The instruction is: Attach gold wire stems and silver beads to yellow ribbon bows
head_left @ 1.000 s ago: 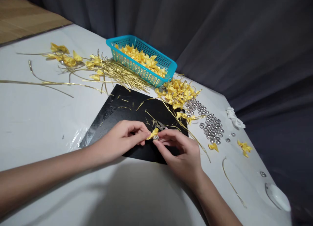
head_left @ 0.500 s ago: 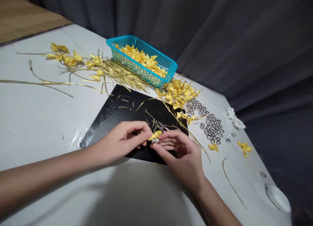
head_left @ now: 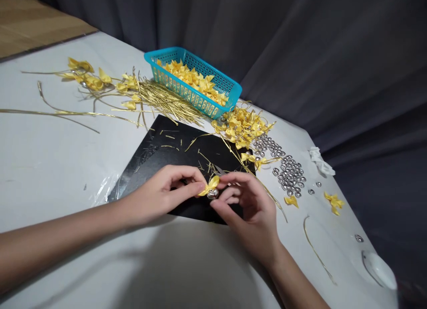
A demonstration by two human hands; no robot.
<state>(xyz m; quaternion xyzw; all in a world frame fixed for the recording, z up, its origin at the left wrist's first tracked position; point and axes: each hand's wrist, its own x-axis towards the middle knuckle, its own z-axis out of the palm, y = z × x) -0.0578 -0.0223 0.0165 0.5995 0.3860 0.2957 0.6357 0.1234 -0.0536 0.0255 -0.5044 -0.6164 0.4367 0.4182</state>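
Note:
Above a black mat [head_left: 143, 166], my left hand [head_left: 173, 189] pinches a yellow ribbon flower [head_left: 209, 185] between thumb and forefinger. A shiny silver bead [head_left: 212, 193] sits against the flower's lower side. My right hand [head_left: 250, 206] is just right of it, thumb and forefinger spread around the bead; the forefinger tip is close to a petal, and I cannot tell whether it touches. Behind the fingers, a scissor blade [head_left: 219, 170] shows on the mat, the rest of the scissors hidden by my right hand.
A blue basket [head_left: 196, 93] of yellow ribbon pieces stands at the back. Gold cords [head_left: 167, 102] lie before it. Beside the mat are a heap of yellow flowers [head_left: 242, 126] and many silver beads [head_left: 290, 175]. A white rounded object [head_left: 379, 270] sits near the right edge.
My right thumb has drawn back slightly from the silver bead, opening the fingers. More of the yellow flower and bead now shows; my left hand keeps its pinch.

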